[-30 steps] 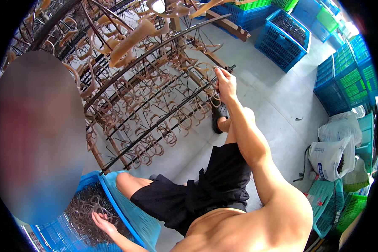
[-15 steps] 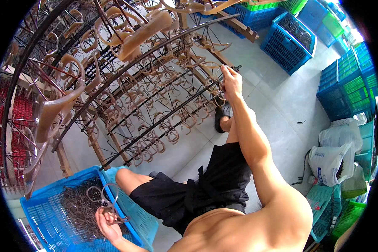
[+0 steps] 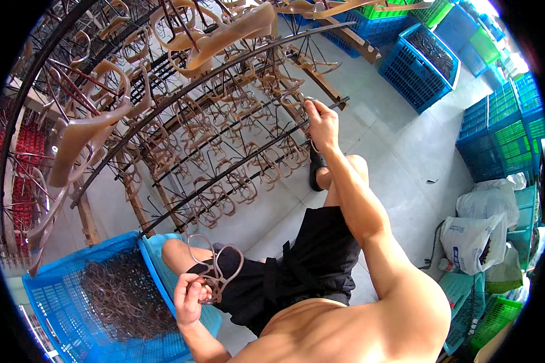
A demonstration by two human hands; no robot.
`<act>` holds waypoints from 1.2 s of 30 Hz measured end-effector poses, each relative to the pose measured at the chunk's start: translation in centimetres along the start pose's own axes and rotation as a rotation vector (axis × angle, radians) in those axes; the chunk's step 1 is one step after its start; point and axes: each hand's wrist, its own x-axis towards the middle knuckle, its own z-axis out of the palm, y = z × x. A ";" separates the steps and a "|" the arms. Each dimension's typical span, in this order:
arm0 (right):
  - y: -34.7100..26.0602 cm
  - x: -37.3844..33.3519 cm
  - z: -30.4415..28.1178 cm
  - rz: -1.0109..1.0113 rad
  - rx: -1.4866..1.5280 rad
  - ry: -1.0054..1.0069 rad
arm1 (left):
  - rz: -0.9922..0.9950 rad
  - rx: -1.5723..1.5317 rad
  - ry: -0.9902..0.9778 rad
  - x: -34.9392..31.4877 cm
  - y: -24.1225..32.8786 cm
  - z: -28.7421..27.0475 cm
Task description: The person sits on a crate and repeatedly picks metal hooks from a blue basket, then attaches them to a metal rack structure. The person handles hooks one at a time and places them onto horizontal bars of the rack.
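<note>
My left hand [image 3: 189, 299] is closed around brownish-grey eyeglass frames [image 3: 231, 273], held up beside my knee, just right of a blue basket [image 3: 48, 290]. Piled inside that basket are many dark eyeglass frames [image 3: 124, 302]. At the far end of my outstretched arm, my right hand [image 3: 323, 123] is pinched closed at the right end of a rack [image 3: 230, 162]. Rows of tan eyeglass frames [image 3: 209, 199] hang from the rack's dark rods. Whatever sits between the right fingertips is too small to make out.
Larger tan frames [image 3: 91, 145] on upper rods hang close at the left. Another blue crate [image 3: 415, 66] of dark pieces stands on the floor at back right. Stacked blue and green crates [image 3: 496, 133] and white bags [image 3: 472, 242] line the right side.
My left hand has risen out over the basket's right edge, bringing eyeglass frames toward my knee. My right hand has shifted slightly left along the rack.
</note>
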 end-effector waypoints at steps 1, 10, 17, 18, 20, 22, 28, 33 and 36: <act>0.0 -0.1 0.1 -0.011 -0.021 0.009 | 0.007 -0.024 -0.024 0.4 -0.1 0.4; -0.1 0.8 -0.6 -0.101 -0.153 0.127 | 0.221 -0.059 -0.193 4.2 -1.3 3.1; 2.2 1.9 -3.0 0.092 0.158 -0.021 | 0.221 -0.206 -0.146 6.4 -1.3 8.0; 2.4 1.1 -2.9 0.044 0.093 0.025 | 0.200 -0.219 -0.143 6.6 -1.6 8.8; 2.6 0.3 -1.4 -0.149 -0.078 0.175 | 0.152 -0.223 -0.142 6.7 -1.9 9.7; 1.8 -0.1 -0.2 -0.048 -0.065 0.108 | 0.145 -0.231 -0.160 7.1 -2.3 9.9; 1.1 -0.9 0.6 -0.226 -0.260 0.217 | 0.137 -0.243 -0.131 7.1 -2.5 10.1; 0.5 -0.1 -0.2 -0.240 -0.232 0.235 | 0.125 -0.255 -0.059 7.1 -2.2 10.1; 0.6 0.6 -1.7 0.082 0.121 0.008 | 0.120 -0.316 -0.014 7.8 -1.7 10.9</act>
